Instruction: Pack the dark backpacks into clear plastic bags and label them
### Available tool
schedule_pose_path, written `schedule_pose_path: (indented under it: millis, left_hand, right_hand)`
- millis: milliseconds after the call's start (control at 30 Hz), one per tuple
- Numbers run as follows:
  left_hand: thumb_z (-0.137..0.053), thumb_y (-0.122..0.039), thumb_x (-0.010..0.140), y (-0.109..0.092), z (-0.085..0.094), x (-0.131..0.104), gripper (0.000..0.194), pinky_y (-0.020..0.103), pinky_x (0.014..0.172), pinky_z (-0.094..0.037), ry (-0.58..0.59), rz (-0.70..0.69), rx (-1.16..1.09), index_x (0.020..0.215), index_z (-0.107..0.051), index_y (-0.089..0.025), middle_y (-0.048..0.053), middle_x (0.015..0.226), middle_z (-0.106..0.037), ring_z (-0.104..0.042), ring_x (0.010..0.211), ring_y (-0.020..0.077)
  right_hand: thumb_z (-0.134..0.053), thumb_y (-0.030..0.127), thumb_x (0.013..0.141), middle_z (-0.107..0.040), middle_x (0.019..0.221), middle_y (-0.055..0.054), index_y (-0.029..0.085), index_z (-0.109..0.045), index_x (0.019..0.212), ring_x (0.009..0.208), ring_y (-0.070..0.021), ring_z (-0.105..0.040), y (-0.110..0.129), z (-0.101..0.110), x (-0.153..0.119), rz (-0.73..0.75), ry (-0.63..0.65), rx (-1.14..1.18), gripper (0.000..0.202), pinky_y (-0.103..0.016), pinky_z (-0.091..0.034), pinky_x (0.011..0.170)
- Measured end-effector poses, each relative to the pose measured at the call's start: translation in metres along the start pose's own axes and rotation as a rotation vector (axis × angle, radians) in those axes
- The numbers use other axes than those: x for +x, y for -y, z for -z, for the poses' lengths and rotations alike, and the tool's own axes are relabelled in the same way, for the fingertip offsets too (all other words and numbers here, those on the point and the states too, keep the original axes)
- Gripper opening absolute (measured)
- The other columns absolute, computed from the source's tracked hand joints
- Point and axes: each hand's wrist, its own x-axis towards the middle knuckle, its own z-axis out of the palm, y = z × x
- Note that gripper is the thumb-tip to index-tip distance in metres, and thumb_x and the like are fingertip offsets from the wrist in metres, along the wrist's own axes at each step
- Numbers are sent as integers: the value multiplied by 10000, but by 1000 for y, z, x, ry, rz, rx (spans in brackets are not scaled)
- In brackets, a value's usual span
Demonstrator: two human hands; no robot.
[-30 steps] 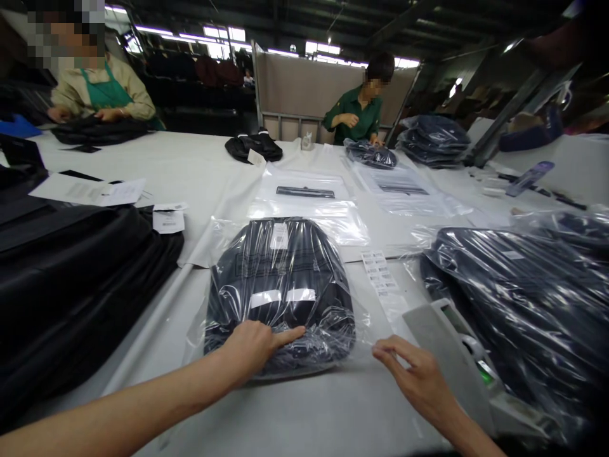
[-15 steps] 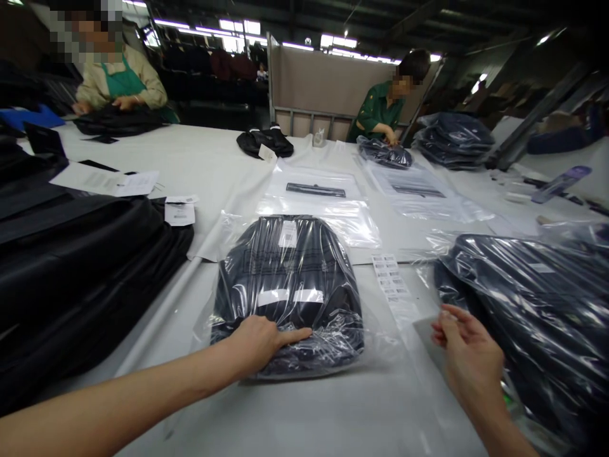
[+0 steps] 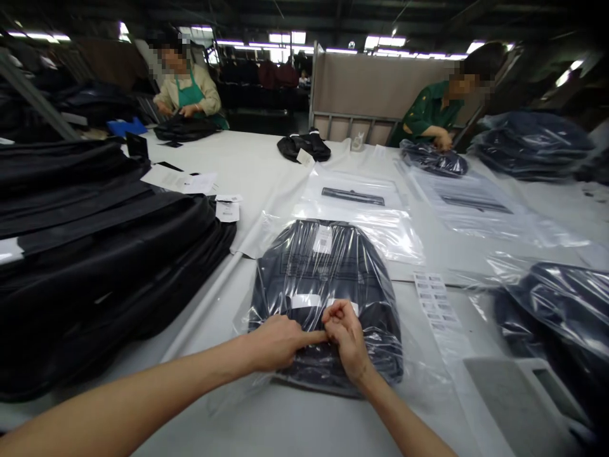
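Bagged blk pack [image 3: 328, 273] on bench [image 3: 266, 422], under both grips & extending fwd, long axis approx. fore-aft; L hand [image 3: 278, 343] index out, rest curled, grip state unclear; R hand [image 3: 347, 339] equally near, fingertips together, contents unclear.

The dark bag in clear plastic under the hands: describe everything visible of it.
The dark bag lies flat on the white table, rounded at its far end, inside wrinkled, glossy clear plastic. A printed white label sits near the far end; two white strips cross the middle. The left hand rests on its near part; the right hand partly hides one strip.
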Motion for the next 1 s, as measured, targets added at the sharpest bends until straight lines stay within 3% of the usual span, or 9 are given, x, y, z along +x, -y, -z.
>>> schedule_pose_path:
  millis: [100,233,467,567,667,767,833,900,1000]
  left_hand:
    - [-420,-167,851,5,6,-11,384,259,503,-392,-60,112,-184,1223,-330,-193,-2,650,-619,-621,590,234]
    - [-408,-176,883,6,13,-21,246,228,547,-385,-62,93,-444,1112,-321,-197,-5,736,-636,-623,635,187]
    - [-417,-227,906,5,17,-24,284,246,626,-429,-101,77,-665,1178,-341,-199,-16,775,-670,-635,707,188]
    - [-336,-264,948,16,31,-52,278,272,791,-463,-237,144,-765,1214,-402,-221,18,980,-665,-625,883,166]
    - [-414,-256,908,27,39,-108,380,345,1019,-364,-367,170,-678,1286,-393,-228,62,1284,-516,-465,1190,187]
    - [-589,-188,740,24,22,-162,764,514,1083,-247,-280,146,-353,1409,-222,-220,129,1459,-277,-229,1343,290]
    - [-679,-153,651,15,-1,-177,880,623,1067,-159,-273,145,-123,1407,-242,-263,147,1494,-180,-191,1346,352]
    - [-737,-136,632,7,-25,-172,818,659,1049,-129,-393,90,46,1339,-369,-320,140,1477,-238,-281,1305,357]
    - [-685,-194,758,-1,-49,-142,400,529,1030,-301,-667,-80,59,1131,-562,-268,105,1245,-553,-516,1085,252]
  right_hand:
    - [-534,140,664,-511,844,10,214,-475,979,704,-125,-462,9,1,-6,105,143,-250,328,-252,-396,628]
    - [-688,161,617,-562,963,-29,209,-538,1058,893,-194,-502,17,-1,-5,224,415,-518,468,-329,-400,818]
    - [-594,250,845,-580,744,-9,232,-681,829,745,-151,-535,6,0,-2,331,421,-531,90,-296,-398,701]
    - [-568,201,857,-605,755,-7,209,-643,751,753,-144,-546,6,-1,-4,358,431,-546,131,-298,-398,720]
    - [-535,168,871,-628,783,-4,206,-615,760,769,-143,-554,7,-1,-5,381,438,-574,141,-303,-398,736]
    - [-536,162,870,-634,784,-2,208,-614,766,776,-142,-558,8,-1,-5,395,425,-567,138,-296,-409,733]
    - [-544,167,867,-631,779,-4,209,-624,767,771,-141,-558,8,-1,-6,393,419,-552,134,-290,-420,726]
    - [-552,183,865,-624,784,-11,212,-640,778,769,-143,-557,8,-1,-6,386,412,-546,127,-286,-429,720]
    - [-565,219,861,-604,803,-23,222,-671,788,784,-149,-553,7,0,-7,366,388,-560,129,-284,-437,709]
